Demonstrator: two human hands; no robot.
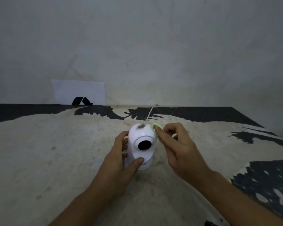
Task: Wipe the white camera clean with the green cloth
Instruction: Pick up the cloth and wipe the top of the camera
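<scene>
A white camera (pixel 138 134) with a round black lens stands upright on the worn table (pixel 55 152), lens facing me. A dark dirt smudge (pixel 140 126) sits on its domed top. My left hand (pixel 121 160) grips the camera's base, thumb across the front and fingers behind its left side. My right hand (pixel 176 147) pinches a small folded green cloth (pixel 157 126) and presses it against the camera's upper right side. Most of the cloth is hidden under my fingers.
A thin white cable (pixel 149 114) runs from behind the camera toward the wall. A white paper with a black mark (pixel 79 92) leans on the wall at the back left. The table's black coating is peeled; its right edge slopes down at far right.
</scene>
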